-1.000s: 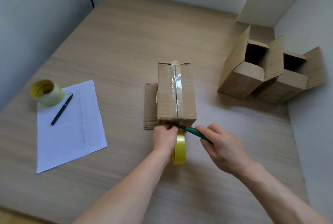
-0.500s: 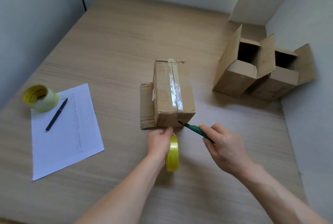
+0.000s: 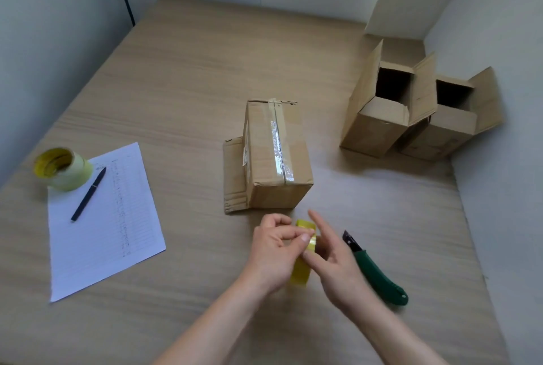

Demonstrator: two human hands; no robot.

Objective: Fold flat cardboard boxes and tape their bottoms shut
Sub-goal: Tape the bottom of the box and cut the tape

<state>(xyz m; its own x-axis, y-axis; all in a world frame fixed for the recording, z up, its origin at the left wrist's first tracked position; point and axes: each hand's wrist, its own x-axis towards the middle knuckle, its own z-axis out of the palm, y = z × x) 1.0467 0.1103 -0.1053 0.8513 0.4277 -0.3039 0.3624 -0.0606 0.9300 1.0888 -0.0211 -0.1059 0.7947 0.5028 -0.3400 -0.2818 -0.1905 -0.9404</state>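
The left hand (image 3: 271,250) is pinching the yellow tape roll (image 3: 302,258); the right hand (image 3: 332,261), fingers spread, is touching it. The taped box (image 3: 276,159) is lying just beyond; two open boxes (image 3: 379,111) far right are showing dark interiors.

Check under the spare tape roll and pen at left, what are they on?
The pen lies on the lined paper sheet. The spare tape roll overlaps the sheet's far corner; whether it also rests on the table is hidden.
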